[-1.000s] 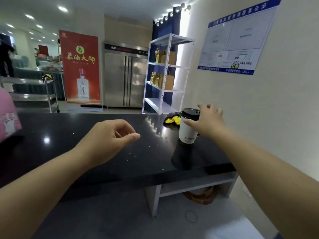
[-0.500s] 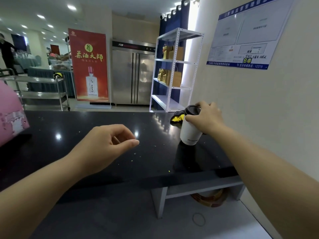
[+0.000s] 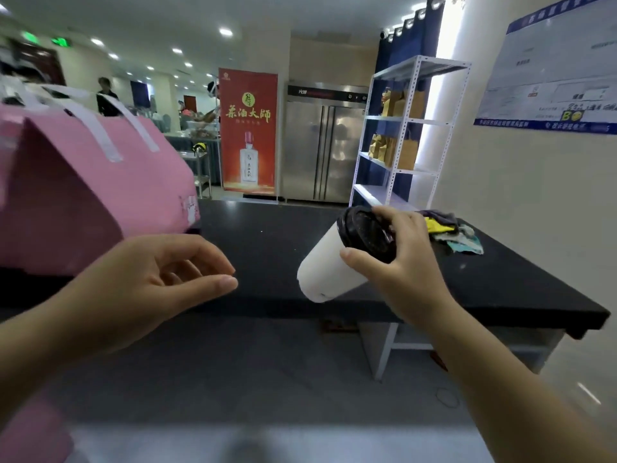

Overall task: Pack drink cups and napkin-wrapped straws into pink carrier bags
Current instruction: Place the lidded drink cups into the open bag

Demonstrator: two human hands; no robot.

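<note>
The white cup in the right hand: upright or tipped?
Tipped. The white cup leans with its black lid up-right and base down-left, held off the counter by the right hand.

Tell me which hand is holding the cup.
The right hand: its fingers grip the cup by the black lid, tilted above the counter. The left hand holds nothing.

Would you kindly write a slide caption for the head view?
Right hand carries a tilted white lidded cup above the black counter toward the pink carrier bag; left hand empty.
</note>
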